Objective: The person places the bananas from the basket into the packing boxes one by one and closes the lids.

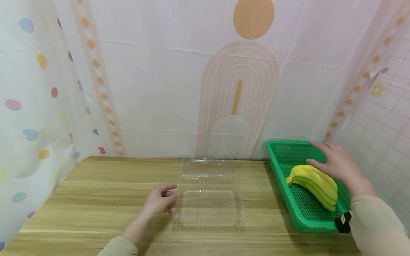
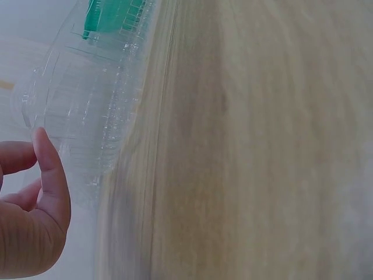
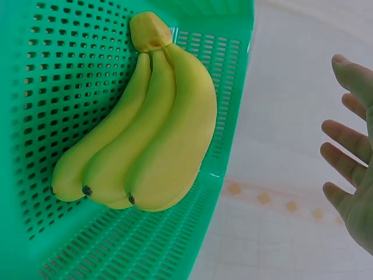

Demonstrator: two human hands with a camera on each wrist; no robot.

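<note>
A bunch of bananas (image 1: 313, 184), yellow with greenish sides, lies in a green plastic basket (image 1: 288, 201). My right hand (image 1: 340, 167) hovers over the basket's right side, above the bananas. In the right wrist view, the right hand (image 3: 355, 151) has its fingers spread and relaxed, with nothing between them; the bunch (image 3: 157, 134) shows dark tips and a pale stem end. A clear plastic clamshell box (image 1: 208, 208) stands on the table with its lid (image 1: 208, 169) folded back. My left hand (image 1: 160, 199) is at the box's left edge, fingers loosely bent, thumb tip right at the rim.
The wood-grain table (image 1: 91, 199) carries the box near the middle and the basket at the right. Behind it hangs a patterned curtain (image 1: 151, 81). Dotted cloth (image 1: 25, 74) covers the left side, and a checked cloth (image 1: 399, 116) closes the right.
</note>
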